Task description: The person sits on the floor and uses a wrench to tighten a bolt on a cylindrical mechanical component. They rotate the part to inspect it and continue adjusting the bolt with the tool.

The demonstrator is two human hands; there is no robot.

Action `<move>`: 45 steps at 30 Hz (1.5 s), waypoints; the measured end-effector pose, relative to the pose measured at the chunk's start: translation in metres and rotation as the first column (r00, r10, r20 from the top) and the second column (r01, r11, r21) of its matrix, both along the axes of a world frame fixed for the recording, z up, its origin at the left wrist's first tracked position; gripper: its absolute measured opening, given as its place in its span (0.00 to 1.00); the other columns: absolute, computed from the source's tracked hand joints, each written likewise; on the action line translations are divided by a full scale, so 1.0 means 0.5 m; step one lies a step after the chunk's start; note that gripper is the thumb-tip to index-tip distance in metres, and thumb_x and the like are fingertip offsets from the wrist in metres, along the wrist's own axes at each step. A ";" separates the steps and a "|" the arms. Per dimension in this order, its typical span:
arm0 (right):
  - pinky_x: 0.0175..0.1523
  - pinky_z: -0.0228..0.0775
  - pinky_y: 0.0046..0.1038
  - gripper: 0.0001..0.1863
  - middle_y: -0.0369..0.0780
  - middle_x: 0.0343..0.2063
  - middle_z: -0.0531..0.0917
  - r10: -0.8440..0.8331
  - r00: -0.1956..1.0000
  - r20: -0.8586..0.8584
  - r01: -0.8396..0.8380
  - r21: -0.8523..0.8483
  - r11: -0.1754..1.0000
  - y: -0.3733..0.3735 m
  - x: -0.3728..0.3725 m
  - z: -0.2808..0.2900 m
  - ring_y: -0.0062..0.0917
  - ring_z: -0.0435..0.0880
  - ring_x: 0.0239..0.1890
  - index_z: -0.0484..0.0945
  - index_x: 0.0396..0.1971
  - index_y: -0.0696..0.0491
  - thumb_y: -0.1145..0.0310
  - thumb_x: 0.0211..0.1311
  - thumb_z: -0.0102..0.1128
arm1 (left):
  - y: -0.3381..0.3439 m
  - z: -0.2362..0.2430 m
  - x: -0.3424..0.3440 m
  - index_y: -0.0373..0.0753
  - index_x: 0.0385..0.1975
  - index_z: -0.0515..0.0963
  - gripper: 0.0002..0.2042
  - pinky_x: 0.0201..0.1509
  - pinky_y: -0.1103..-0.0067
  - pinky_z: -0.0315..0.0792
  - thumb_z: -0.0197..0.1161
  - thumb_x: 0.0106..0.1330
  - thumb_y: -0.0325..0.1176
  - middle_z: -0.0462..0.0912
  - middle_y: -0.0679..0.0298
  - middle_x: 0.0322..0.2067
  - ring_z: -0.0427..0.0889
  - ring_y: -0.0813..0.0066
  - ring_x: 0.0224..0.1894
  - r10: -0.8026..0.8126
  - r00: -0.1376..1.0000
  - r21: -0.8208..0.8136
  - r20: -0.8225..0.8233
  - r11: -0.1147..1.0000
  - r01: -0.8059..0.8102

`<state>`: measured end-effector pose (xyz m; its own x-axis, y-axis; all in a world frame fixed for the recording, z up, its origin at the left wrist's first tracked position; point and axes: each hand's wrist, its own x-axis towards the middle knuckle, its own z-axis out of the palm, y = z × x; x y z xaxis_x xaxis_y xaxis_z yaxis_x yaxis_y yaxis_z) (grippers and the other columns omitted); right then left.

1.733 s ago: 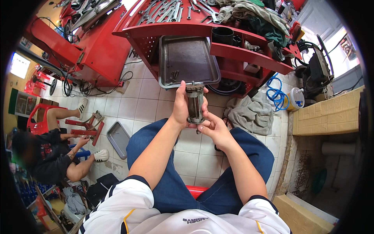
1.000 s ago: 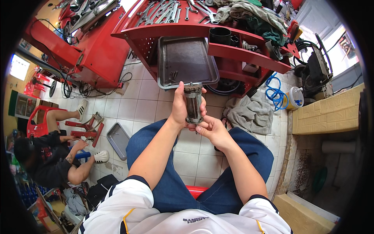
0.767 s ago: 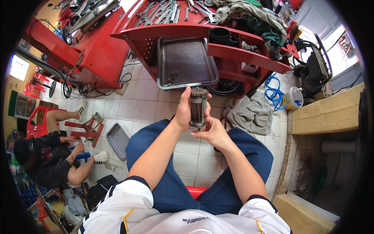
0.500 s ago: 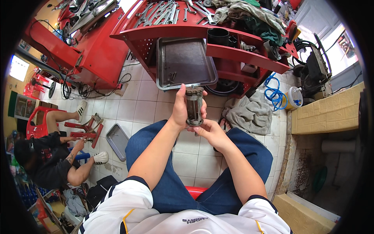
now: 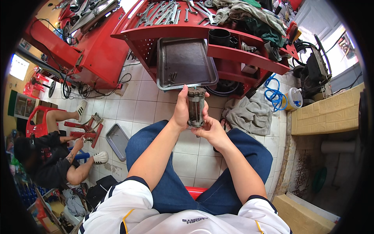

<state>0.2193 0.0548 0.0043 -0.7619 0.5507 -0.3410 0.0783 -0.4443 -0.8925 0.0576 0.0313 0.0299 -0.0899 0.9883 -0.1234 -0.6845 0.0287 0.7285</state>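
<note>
Between my hands stands a worn, dark cylindrical metal part [image 5: 196, 107], with a notched round top and slots along its side. My left hand [image 5: 181, 111] wraps round its left side, thumb up along the edge and fingertips showing on the far right side. Lower down, my right hand [image 5: 211, 132] grips its bottom end between thumb and fingers. The part is held in the air above my knees, just on the near side of a metal tray [image 5: 187, 58] with a few small dark pieces in it.
Ahead, a red tool cart [image 5: 163, 35] carries several wrenches [image 5: 163, 13] and rags [image 5: 249, 15]. A grey cloth [image 5: 249, 115] and a blue hose [image 5: 272, 93] lie to the right. At left are a grey tray [image 5: 117, 141] and a seated person [image 5: 46, 160].
The cylindrical part has shifted very slightly right and nearer in my hands. Both hands keep their hold on it.
</note>
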 end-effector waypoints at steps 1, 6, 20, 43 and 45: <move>0.47 0.71 0.22 0.10 0.34 0.34 0.85 0.004 1.000 -0.015 -0.004 -0.010 1.000 -0.001 0.000 0.006 0.16 0.81 0.40 0.80 0.40 0.57 0.73 0.61 0.71 | 0.000 -0.001 -0.001 0.34 0.48 0.73 0.40 0.27 0.76 0.78 0.36 0.71 0.72 0.79 0.60 0.20 0.81 0.70 0.20 0.007 1.000 0.004 -0.005 1.000 -0.007; 0.49 0.71 0.22 0.10 0.38 0.41 0.87 0.090 0.995 -0.051 -0.094 -0.067 0.993 0.008 0.007 0.015 0.16 0.81 0.42 0.81 0.44 0.58 0.71 0.67 0.66 | 0.000 0.000 -0.011 0.34 0.49 0.73 0.40 0.27 0.76 0.78 0.36 0.71 0.72 0.79 0.59 0.20 0.81 0.70 0.21 0.039 0.999 0.017 -0.013 0.999 -0.039; 0.50 0.72 0.23 0.15 0.34 0.40 0.85 0.083 0.996 -0.045 -0.083 0.007 0.997 0.008 0.004 -0.001 0.15 0.80 0.42 0.77 0.50 0.59 0.71 0.66 0.66 | 0.003 -0.004 -0.001 0.35 0.47 0.73 0.40 0.27 0.77 0.77 0.35 0.70 0.72 0.79 0.59 0.21 0.81 0.70 0.21 0.021 1.000 -0.003 -0.006 1.000 -0.021; 0.51 0.71 0.22 0.14 0.36 0.41 0.86 0.081 0.993 -0.081 -0.084 -0.032 0.996 0.006 0.008 0.003 0.16 0.81 0.43 0.78 0.51 0.59 0.69 0.71 0.61 | 0.006 0.002 -0.003 0.35 0.46 0.73 0.39 0.27 0.75 0.77 0.35 0.71 0.71 0.78 0.59 0.19 0.80 0.69 0.19 0.076 0.997 0.017 0.006 0.997 -0.076; 0.52 0.71 0.23 0.15 0.36 0.42 0.87 0.107 0.990 -0.096 -0.111 -0.042 0.993 0.013 0.013 -0.014 0.17 0.81 0.44 0.78 0.53 0.59 0.67 0.73 0.58 | 0.006 0.000 -0.003 0.35 0.46 0.74 0.38 0.29 0.74 0.77 0.34 0.72 0.70 0.76 0.59 0.18 0.78 0.68 0.18 0.108 0.994 0.016 0.003 0.994 -0.108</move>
<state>0.2260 0.0614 -0.0027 -0.8462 0.4475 -0.2893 0.0458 -0.4798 -0.8762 0.0559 0.0345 0.0299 -0.1961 0.9746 -0.1083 -0.6842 -0.0569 0.7271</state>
